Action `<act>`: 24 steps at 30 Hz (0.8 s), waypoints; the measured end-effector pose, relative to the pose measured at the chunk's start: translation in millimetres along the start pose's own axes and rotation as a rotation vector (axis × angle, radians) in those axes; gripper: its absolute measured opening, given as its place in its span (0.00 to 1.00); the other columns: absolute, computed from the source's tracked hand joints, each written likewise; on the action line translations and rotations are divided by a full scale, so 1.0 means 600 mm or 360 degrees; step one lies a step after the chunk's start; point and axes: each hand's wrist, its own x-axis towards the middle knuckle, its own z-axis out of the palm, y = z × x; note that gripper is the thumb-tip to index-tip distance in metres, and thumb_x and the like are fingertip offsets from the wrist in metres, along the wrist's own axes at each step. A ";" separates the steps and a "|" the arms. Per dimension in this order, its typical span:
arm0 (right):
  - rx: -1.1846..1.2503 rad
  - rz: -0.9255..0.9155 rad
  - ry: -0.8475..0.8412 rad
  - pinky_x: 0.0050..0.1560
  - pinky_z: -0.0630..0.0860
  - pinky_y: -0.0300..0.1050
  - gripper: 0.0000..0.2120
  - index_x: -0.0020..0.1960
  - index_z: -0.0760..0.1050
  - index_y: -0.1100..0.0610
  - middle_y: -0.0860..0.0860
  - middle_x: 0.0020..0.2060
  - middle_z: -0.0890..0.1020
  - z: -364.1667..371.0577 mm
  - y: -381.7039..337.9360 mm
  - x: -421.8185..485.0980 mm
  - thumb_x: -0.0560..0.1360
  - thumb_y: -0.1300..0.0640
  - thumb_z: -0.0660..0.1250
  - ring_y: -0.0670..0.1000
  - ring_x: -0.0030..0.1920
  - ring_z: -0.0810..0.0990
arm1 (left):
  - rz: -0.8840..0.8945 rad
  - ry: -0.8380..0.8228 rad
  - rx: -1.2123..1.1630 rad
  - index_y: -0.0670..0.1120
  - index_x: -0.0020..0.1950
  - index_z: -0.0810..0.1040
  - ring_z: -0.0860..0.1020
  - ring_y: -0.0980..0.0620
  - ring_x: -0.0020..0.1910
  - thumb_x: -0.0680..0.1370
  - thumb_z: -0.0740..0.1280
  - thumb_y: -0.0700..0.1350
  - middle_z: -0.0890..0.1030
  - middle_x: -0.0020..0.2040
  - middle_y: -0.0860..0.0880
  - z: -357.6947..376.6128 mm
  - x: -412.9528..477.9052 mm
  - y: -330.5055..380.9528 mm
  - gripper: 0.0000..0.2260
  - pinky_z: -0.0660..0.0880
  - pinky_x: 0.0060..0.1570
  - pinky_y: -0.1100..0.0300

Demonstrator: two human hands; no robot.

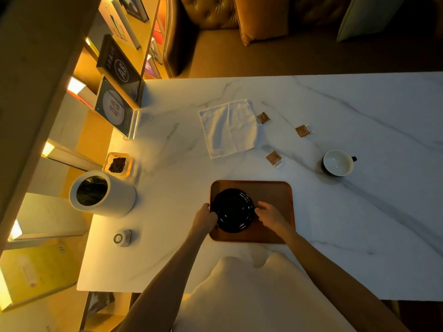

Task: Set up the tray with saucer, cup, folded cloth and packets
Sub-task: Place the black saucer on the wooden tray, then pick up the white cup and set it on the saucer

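A black saucer point(233, 209) lies on the left half of the brown wooden tray point(275, 195) near the table's front. My left hand point(203, 218) grips the saucer's left rim and my right hand point(269, 215) pinches its right rim. Farther back a white cloth point(229, 128) lies spread flat. Three small brown packets lie around it: one point(263, 118) beside its right edge, one point(303, 131) farther right, one point(274, 158) closer to the tray. A cup point(337, 162), white inside and dark outside with a handle, stands upright at the right.
A white cylindrical container point(105, 195) stands left of the tray, with a small clear box of dark bits point(118, 164) behind it and a round white device point(121, 238) in front. An upright sign point(115, 109) stands at the back left. Sofa cushions lie beyond the marble table point(359, 224).
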 end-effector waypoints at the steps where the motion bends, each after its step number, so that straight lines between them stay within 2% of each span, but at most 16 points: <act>1: -0.0054 -0.0065 0.0026 0.69 0.69 0.56 0.24 0.75 0.59 0.57 0.59 0.70 0.70 -0.007 0.003 -0.009 0.81 0.54 0.58 0.58 0.68 0.71 | 0.0075 0.0043 0.0092 0.42 0.73 0.63 0.74 0.41 0.64 0.79 0.58 0.41 0.74 0.67 0.41 0.001 -0.005 0.002 0.21 0.75 0.63 0.48; 4: -0.0140 -0.0200 0.0106 0.66 0.69 0.48 0.24 0.75 0.60 0.56 0.58 0.70 0.71 -0.026 0.020 -0.042 0.81 0.50 0.58 0.56 0.68 0.72 | 0.0354 0.0157 0.0467 0.44 0.70 0.67 0.75 0.41 0.62 0.80 0.57 0.45 0.76 0.63 0.41 0.007 -0.022 0.009 0.19 0.74 0.63 0.44; 7: -0.0281 -0.0283 0.0250 0.67 0.67 0.49 0.26 0.75 0.60 0.53 0.56 0.72 0.69 -0.041 0.051 -0.075 0.80 0.47 0.60 0.55 0.70 0.70 | 0.0533 0.0233 0.0834 0.47 0.74 0.64 0.66 0.42 0.71 0.81 0.57 0.51 0.70 0.71 0.43 0.021 -0.042 0.022 0.22 0.63 0.71 0.42; 11: -0.0936 -0.0375 0.0596 0.74 0.56 0.57 0.34 0.77 0.52 0.49 0.56 0.77 0.58 -0.055 0.107 -0.121 0.77 0.39 0.59 0.59 0.76 0.55 | 0.0706 0.0249 0.1103 0.52 0.77 0.58 0.47 0.39 0.78 0.80 0.57 0.57 0.54 0.79 0.43 0.063 -0.071 0.046 0.26 0.46 0.75 0.38; 14: -0.1338 -0.0291 0.0769 0.74 0.45 0.62 0.38 0.77 0.45 0.44 0.55 0.78 0.52 -0.063 0.152 -0.157 0.75 0.32 0.55 0.60 0.78 0.46 | 0.0848 0.0185 0.1237 0.53 0.78 0.55 0.42 0.39 0.79 0.80 0.56 0.60 0.48 0.80 0.43 0.103 -0.091 0.067 0.28 0.42 0.74 0.36; 17: -0.1371 -0.0223 0.0863 0.73 0.44 0.66 0.38 0.77 0.46 0.43 0.56 0.78 0.52 -0.074 0.190 -0.191 0.73 0.30 0.54 0.62 0.77 0.47 | 0.0920 0.0078 0.1280 0.52 0.78 0.55 0.42 0.38 0.79 0.81 0.56 0.59 0.47 0.81 0.43 0.141 -0.108 0.085 0.28 0.42 0.74 0.35; 21: -0.1252 -0.0045 0.0889 0.73 0.40 0.65 0.37 0.76 0.41 0.41 0.54 0.78 0.47 -0.104 0.229 -0.220 0.73 0.29 0.49 0.60 0.77 0.41 | 0.0936 -0.0051 0.1292 0.52 0.78 0.55 0.41 0.37 0.78 0.80 0.57 0.54 0.46 0.80 0.41 0.181 -0.125 0.114 0.27 0.42 0.75 0.35; 24: -0.1129 0.0011 0.0909 0.73 0.39 0.65 0.37 0.76 0.41 0.40 0.53 0.79 0.46 -0.147 0.242 -0.231 0.73 0.28 0.49 0.59 0.77 0.41 | 0.0959 -0.0104 0.1233 0.53 0.77 0.56 0.40 0.36 0.78 0.80 0.57 0.54 0.47 0.80 0.41 0.203 -0.133 0.146 0.26 0.40 0.75 0.36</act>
